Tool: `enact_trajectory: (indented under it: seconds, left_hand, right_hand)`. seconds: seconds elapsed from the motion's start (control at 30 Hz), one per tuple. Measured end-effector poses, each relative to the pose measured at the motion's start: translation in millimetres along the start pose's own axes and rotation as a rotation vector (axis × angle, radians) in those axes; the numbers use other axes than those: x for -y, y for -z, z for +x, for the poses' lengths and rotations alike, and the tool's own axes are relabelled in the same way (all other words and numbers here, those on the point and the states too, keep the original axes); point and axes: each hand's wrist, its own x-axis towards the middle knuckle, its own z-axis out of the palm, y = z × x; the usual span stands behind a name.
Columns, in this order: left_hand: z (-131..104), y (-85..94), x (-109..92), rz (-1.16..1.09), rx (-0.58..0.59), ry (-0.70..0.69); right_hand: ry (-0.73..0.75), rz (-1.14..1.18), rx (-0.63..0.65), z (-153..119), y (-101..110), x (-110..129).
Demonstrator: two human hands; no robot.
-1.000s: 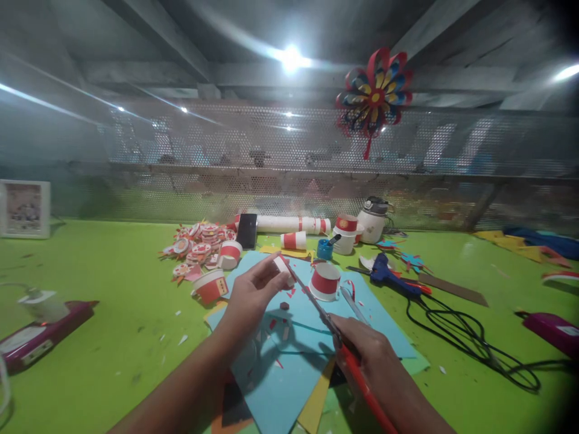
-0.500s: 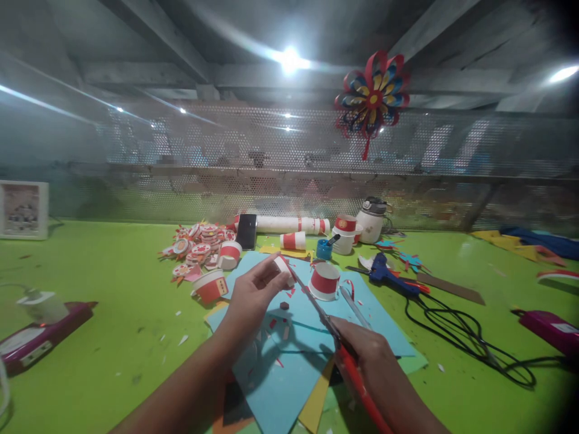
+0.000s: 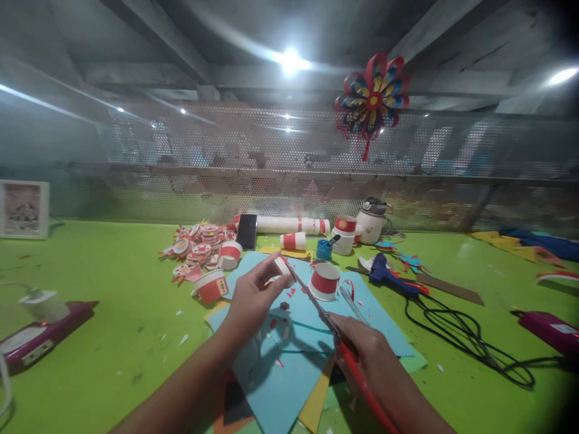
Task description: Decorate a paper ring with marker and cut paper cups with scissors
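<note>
Between the thumb and fingers of my left hand (image 3: 256, 292) is a small white and red paper cup piece (image 3: 284, 269), held tilted above blue paper sheets (image 3: 280, 392). My right hand (image 3: 362, 343) grips red-handled scissors (image 3: 325, 316), and their blade tips reach the edge of that piece. A cut red and white paper cup (image 3: 324, 281) stands upright just behind the blades. Red and white paper scraps (image 3: 284, 305) lie scattered over the sheets beneath my hands.
A pile of paper cutouts (image 3: 199, 244) and a tipped cup (image 3: 210, 286) lie to the left. A blue glue gun (image 3: 384, 274) with a looping black cable (image 3: 452, 331) rests right. Behind are a phone (image 3: 246, 231), a blue jar (image 3: 324, 249) and a white bottle (image 3: 371, 222).
Hardly anything differs. Both hands keep almost the same place, with the scissors still at the edge of the cup piece.
</note>
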Motion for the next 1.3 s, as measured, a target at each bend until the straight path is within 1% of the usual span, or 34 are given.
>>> enact_trajectory:
  seconds: [0.13, 0.4, 0.53, 0.73, 0.97, 1.3]
  left_hand:
    - [-2.3, -2.8, -2.8, 0.014, -0.005, -0.026]
    - [-2.7, -5.0, -4.8, 0.020, -0.020, 0.002]
    - [-3.2, -6.3, -5.6, -0.034, -0.036, 0.003]
    - [-4.0, -6.8, -5.3, -0.172, -0.072, 0.046]
    - [-0.7, -4.6, -0.5, -0.168, -0.065, 0.030]
    - [-3.8, -8.6, -4.2, -0.193, -0.092, 0.047]
  right_hand:
    - [-0.005, 0.010, -0.013, -1.9, -1.7, 3.5]
    - [-0.020, -0.013, -0.034, -2.8, -3.5, 1.7]
    - [-0.010, -0.035, -0.050, -3.9, -4.2, -0.1]
    - [-0.019, -0.099, -0.050, -4.5, -6.2, -2.1]
    - [-0.024, -0.065, -0.047, -2.3, -5.9, -2.9]
    - [-0.023, -0.046, -0.043, -2.9, -4.8, 2.3]
